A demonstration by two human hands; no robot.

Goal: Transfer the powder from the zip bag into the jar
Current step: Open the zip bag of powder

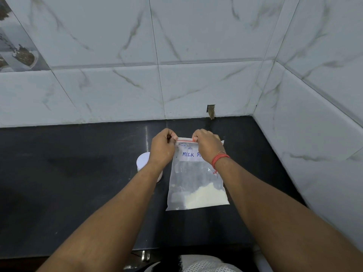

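A clear plastic zip bag (196,181) of pale powder (204,197) lies on the black desk (78,173), long axis running away from the person. Left hand (162,147) and right hand (208,147) each pinch its far, red-striped seal. The white jar (143,160) stands just left of the bag, under the left wrist.

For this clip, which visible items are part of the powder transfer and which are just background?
Part of the job:
- zip bag, gripped at its top seal by the left hand and right hand
- powder in the bag's bottom
- white jar, partly hidden behind the left forearm

Background:
- red wrist thread
- black counter
- tiled wall
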